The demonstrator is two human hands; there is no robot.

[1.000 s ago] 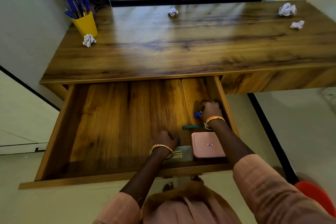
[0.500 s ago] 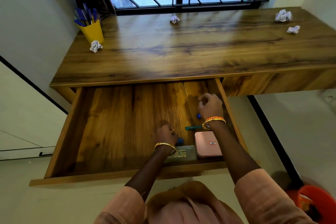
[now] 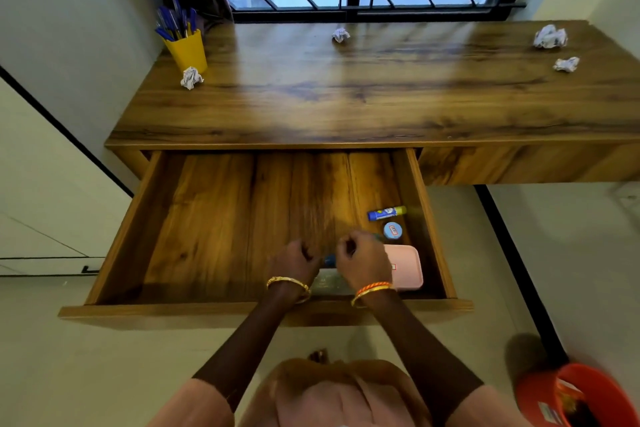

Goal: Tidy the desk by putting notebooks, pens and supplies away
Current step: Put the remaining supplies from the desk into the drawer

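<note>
The desk drawer (image 3: 214, 229) stands pulled out. At its right side lie a blue glue stick with a yellow cap (image 3: 386, 213), a small round blue tin (image 3: 393, 230), a pink case (image 3: 408, 267) and a grey-green case (image 3: 325, 282). My left hand (image 3: 294, 263) and my right hand (image 3: 363, 262) are side by side over the drawer's front, both with curled fingers. A small blue object (image 3: 329, 258) shows between them. A teal pen tip (image 3: 378, 237) pokes out beside my right hand; whether that hand grips the pen is hidden.
On the desk top (image 3: 381, 97) a yellow cup of blue pens (image 3: 187, 48) stands at the back left. Crumpled paper balls lie by the cup (image 3: 191, 77), at the back middle (image 3: 340, 35) and at the back right (image 3: 550, 36). An orange bin (image 3: 575, 399) stands on the floor, lower right.
My right hand has drawn back from the drawer's right side to the front beside my left hand, uncovering the glue stick and the round tin. The view has pulled back.
</note>
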